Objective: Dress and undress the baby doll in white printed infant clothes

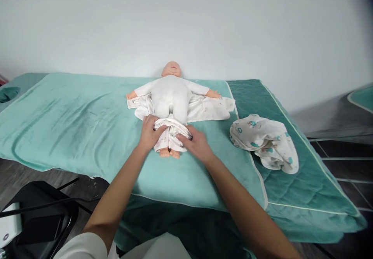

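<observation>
A baby doll (169,93) with a white cloth body lies on its back, head toward the wall and arms spread. White patterned baby pants (171,131) are bunched around its lower legs, with the bare feet (169,153) poking out below. My left hand (150,132) grips the waistband on the left side, thumb on top. On the right side my right hand (196,140) pinches the same waistband. Spread beneath the doll's torso and arms is an opened white baby top (211,109).
A crumpled white cloth with teal animal prints (265,140) lies to the right. The doll rests on a light green blanket (87,123) over a dark green quilted cover (297,185). A white wall (186,25) stands behind. At lower left is a black chair (37,216) with a white device (10,224).
</observation>
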The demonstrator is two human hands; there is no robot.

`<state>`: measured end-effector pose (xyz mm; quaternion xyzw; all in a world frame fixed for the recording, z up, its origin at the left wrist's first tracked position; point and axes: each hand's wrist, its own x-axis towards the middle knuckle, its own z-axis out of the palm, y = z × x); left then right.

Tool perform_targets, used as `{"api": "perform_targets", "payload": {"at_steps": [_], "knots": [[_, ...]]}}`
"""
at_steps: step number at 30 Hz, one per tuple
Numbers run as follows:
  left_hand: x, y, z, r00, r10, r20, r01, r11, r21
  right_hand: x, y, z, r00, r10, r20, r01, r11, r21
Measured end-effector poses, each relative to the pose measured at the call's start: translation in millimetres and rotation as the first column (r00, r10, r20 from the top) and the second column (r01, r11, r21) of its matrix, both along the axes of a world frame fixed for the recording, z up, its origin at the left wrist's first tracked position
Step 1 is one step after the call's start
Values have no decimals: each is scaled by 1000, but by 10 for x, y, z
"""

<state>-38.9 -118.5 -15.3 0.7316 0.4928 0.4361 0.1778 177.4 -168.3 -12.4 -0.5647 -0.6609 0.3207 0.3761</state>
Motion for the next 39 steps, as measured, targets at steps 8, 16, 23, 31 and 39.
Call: {"api": "perform_targets", "payload": {"at_steps": [8, 16, 23, 31, 39], "knots": [[-173, -200, 71, 991, -123, -60, 118, 990, -81, 21, -323, 152, 916, 193, 353, -259, 954, 152], [-400, -654, 181, 933, -321, -163, 306, 946, -109, -122, -472, 252, 929, 123, 350, -151, 987, 54], [-304, -848, 290, 902, -298, -312, 236, 946, -222, -81, -563, 478, 887, 124, 445, -94, 992, -89], [-276, -1120, 729, 878, -475, -69, 369, 760, -535, 62, -665, 930, 892, 321, 317, -205, 914, -349], [-396, -1124, 1528, 779, -623, 67, 483, 529, -698, 186, -612, 1659, 755, 653, -50, -594, 650, -475]]}}
